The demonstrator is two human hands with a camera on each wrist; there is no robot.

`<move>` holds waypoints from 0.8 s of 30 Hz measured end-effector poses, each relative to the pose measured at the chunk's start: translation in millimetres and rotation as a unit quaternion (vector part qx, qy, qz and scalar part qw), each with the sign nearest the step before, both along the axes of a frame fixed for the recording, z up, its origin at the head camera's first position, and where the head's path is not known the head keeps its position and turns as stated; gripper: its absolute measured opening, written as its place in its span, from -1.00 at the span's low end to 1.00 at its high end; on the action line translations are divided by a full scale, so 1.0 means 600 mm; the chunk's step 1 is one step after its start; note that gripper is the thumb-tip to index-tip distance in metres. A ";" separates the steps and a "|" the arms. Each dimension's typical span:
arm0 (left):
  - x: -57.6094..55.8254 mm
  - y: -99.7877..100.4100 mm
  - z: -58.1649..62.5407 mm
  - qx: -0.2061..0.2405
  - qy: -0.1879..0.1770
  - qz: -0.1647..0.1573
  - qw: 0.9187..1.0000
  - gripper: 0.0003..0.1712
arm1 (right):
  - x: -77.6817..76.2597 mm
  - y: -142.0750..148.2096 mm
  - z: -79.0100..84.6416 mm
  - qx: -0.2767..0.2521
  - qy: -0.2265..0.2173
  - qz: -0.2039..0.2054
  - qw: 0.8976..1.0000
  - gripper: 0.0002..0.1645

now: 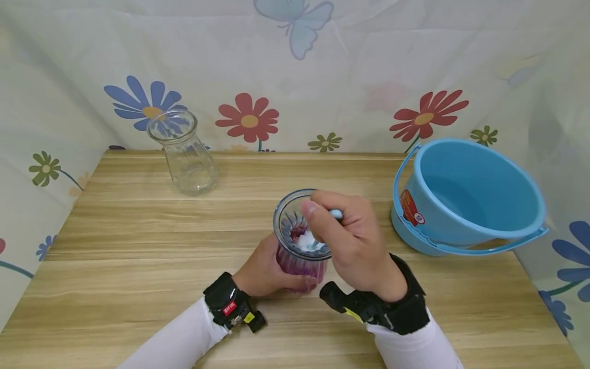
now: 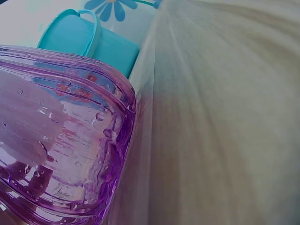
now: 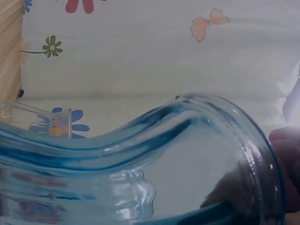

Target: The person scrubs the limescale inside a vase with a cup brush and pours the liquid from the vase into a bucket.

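A ribbed glass vase, blue at the rim and purple lower down (image 1: 301, 266), stands tilted in front of me in the head view. My left hand (image 1: 262, 274) grips its lower body, with the thumb across the near side. My right hand (image 1: 352, 241) is over the mouth, its fingers curled round the light blue handle of a cleaning brush (image 1: 336, 214). The brush's white head is inside the vase, partly hidden by the rim and hand. In the left wrist view the purple base (image 2: 70, 140) shows water drops; the right wrist view shows the wavy blue rim (image 3: 93, 154).
A clear glass vase (image 1: 191, 169) stands at the back left of the wooden table (image 1: 115, 246). To the right is a light blue bucket (image 1: 461, 233) with its handle lowered at the front. A flower-patterned cloth (image 1: 350, 61) hangs behind and at both sides.
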State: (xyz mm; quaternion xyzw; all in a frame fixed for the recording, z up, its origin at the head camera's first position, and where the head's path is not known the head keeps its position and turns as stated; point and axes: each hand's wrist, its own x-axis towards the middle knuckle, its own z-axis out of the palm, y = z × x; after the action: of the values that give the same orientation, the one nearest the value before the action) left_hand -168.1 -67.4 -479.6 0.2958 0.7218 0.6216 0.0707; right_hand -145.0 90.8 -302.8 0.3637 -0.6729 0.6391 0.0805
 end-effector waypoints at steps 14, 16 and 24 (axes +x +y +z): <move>-0.002 0.000 0.000 -0.010 0.008 -0.001 1.000 0.03 | 0.002 0.000 0.003 -0.098 0.066 -0.007 0.993 -0.53; -0.002 0.000 0.001 -0.011 0.007 0.001 1.000 0.03 | 0.003 0.001 0.001 -0.118 0.074 -0.004 0.990 -0.54; -0.003 0.000 -0.001 -0.011 0.010 0.002 1.000 0.02 | 0.011 0.010 -0.005 -0.221 0.081 0.016 0.972 -0.55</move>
State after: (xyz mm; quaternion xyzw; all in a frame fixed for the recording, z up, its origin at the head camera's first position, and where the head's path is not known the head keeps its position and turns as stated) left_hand -169.7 -67.6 -480.1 0.3001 0.7302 0.6103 0.0654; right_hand -138.1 96.9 -305.7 0.3983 -0.5005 0.7415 0.2026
